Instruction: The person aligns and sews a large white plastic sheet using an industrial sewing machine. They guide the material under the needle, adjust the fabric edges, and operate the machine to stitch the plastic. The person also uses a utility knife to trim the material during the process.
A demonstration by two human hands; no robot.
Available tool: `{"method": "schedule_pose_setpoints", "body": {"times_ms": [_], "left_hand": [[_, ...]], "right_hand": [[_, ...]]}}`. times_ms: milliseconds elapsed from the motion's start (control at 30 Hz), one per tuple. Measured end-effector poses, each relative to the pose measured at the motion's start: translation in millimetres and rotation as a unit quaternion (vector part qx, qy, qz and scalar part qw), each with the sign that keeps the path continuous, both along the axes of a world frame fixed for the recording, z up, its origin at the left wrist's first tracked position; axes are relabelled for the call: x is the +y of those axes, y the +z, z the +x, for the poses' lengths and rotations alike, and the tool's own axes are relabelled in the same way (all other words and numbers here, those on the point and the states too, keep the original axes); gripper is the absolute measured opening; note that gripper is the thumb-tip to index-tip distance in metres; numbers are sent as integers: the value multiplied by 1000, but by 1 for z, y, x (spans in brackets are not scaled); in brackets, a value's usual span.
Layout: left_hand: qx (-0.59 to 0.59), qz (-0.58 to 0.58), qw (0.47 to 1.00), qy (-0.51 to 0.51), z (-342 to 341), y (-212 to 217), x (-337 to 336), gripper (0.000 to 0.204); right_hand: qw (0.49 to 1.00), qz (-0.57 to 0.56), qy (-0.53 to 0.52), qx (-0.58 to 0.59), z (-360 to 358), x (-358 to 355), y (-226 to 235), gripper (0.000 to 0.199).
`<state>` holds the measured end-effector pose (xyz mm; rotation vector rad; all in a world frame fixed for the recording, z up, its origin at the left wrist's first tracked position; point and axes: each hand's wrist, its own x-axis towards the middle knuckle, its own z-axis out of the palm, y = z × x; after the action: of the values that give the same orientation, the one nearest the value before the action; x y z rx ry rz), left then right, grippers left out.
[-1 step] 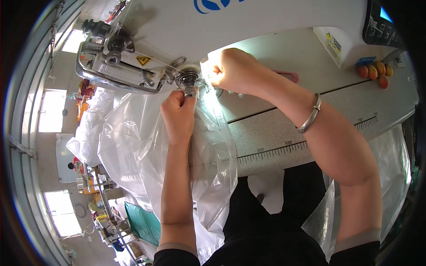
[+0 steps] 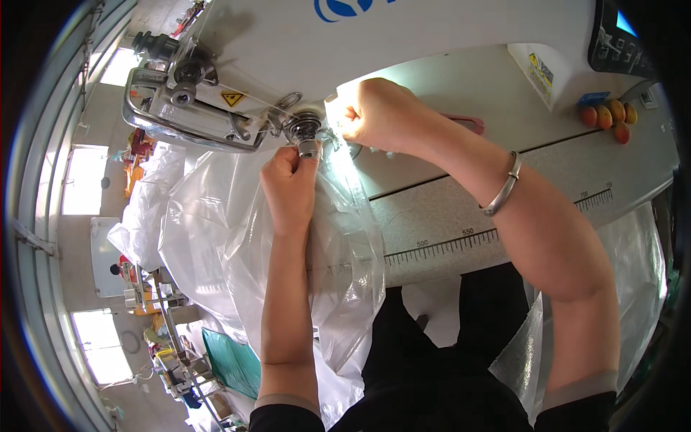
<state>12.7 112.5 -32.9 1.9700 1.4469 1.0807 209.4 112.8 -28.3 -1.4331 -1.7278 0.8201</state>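
Nothing has moved: our left hand (image 2: 289,189) still pinches the small metal part (image 2: 308,147) under the machine (image 2: 403,43). Our right hand (image 2: 378,115) stays fisted beside it. We think the part is hard, light and slippery, so grip its sides.

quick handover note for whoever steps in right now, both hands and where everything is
Left hand: fingers pinched at the small metal part under the sewing machine head, on top of the clear plastic sheet.
Right hand: closed in a fist just right of the needle area, seemingly pinching something too fine to make out; a metal bangle sits on that forearm.
The sheet drapes off the left edge of the machine table and over the lap.
Done: hands are in place at the needle.
Left: no seam is visible in the plastic yet.
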Motion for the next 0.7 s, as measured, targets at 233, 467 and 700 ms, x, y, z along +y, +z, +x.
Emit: {"method": "schedule_pose_setpoints", "body": {"times_ms": [233,467,700], "left_hand": [[-1,-4,1000,-10,0,-1,1,27],[-6,-2,1000,-24,0,-2,2,32],[7,-5,1000,-29,1,-1,2,32]], "right_hand": [[1000,9,3,-1,1,0,-1,10],[1000,0,10,-13,2,-2,3,11],[1000,9,4,-4,-1,0,-1,10]]}}
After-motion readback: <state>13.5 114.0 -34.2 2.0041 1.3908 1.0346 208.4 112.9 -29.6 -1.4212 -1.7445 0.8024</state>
